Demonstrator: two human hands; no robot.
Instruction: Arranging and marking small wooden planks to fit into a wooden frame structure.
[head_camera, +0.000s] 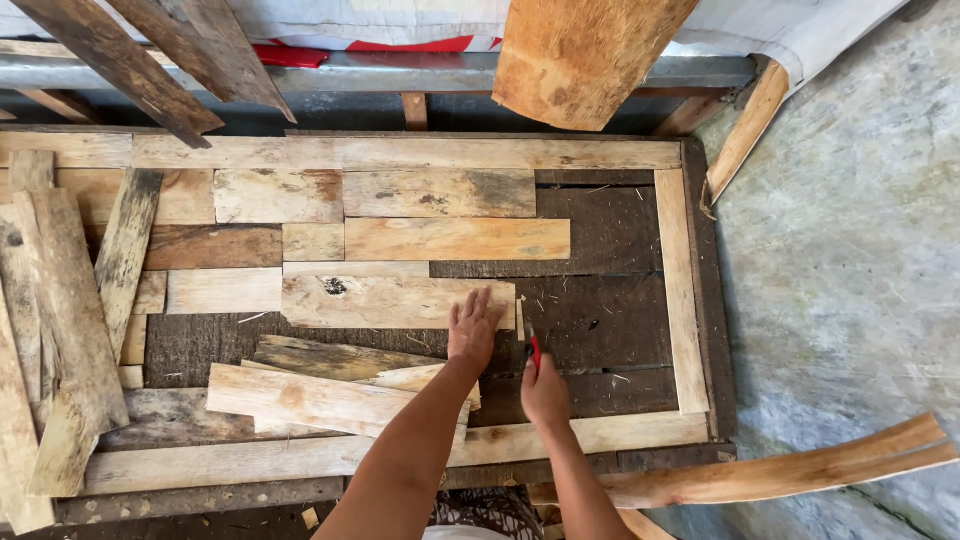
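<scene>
Two bare hands over patchwork wooden panel (690, 300): left hand (474, 330) flat, fingers spread, pinning pale knotted plank (390, 300); right hand (545, 390) closed around red-handled marker (535, 350). Marking step, likely; steady line needed.

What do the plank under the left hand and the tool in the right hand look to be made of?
Plank under the left hand: bare, unfinished wood, pale with visible grain, a dark knot and rough edges. Tool in the right hand: slim and red, perhaps a painted pencil or plastic-bodied marker; too small to tell.
</scene>
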